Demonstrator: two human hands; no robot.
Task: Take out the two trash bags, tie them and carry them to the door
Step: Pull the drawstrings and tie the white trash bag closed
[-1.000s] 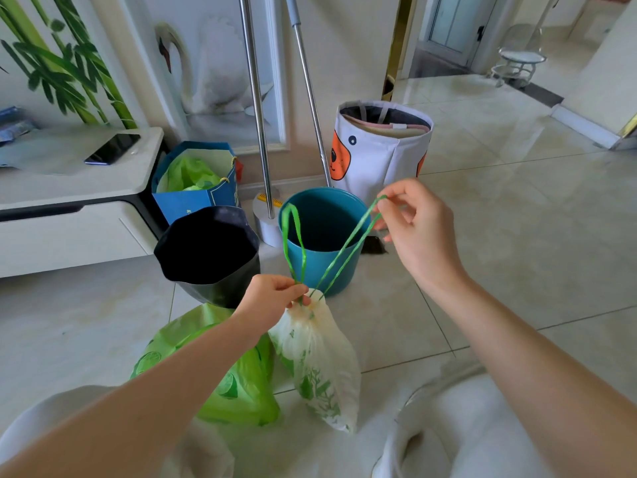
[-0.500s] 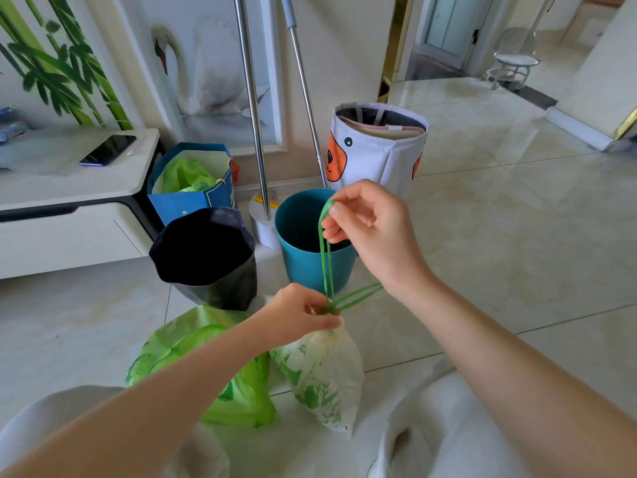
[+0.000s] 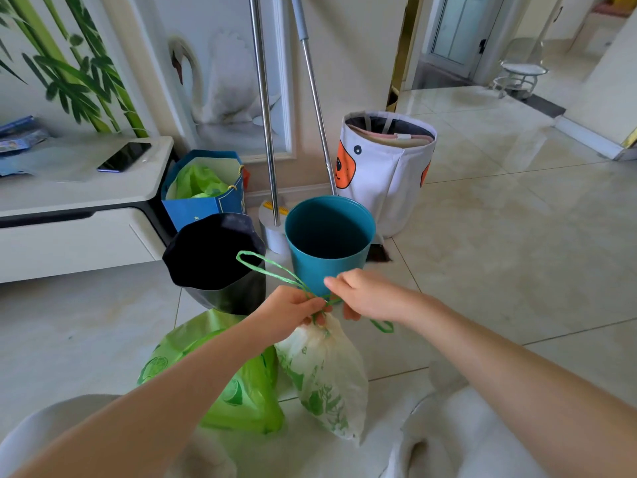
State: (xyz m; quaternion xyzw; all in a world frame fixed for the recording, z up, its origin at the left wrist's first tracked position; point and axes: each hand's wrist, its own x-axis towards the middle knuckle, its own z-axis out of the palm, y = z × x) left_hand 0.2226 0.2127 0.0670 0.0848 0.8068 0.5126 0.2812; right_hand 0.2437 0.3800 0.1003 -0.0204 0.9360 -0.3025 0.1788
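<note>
A white trash bag with green print (image 3: 324, 374) hangs in front of me, its neck gathered. My left hand (image 3: 289, 312) pinches that neck and the green drawstring (image 3: 269, 269), one loop of which sticks up to the left. My right hand (image 3: 365, 296) is closed on the drawstring right beside the left hand, with a short loop hanging below its wrist. A green trash bag (image 3: 241, 395) lies on the floor under my left forearm, partly hidden. The teal bin (image 3: 329, 243) stands without a bag just beyond my hands.
A bin with a black liner (image 3: 213, 260) stands left of the teal bin. Behind are a blue paper bag (image 3: 203, 191), two mop poles (image 3: 263, 108), a white fabric basket (image 3: 386, 167) and a low white cabinet (image 3: 76, 215). Tiled floor runs right toward a doorway (image 3: 455, 32).
My right hand came down from above the teal bin to the bag's neck, right beside my left hand. One drawstring loop now lies out to the left.
</note>
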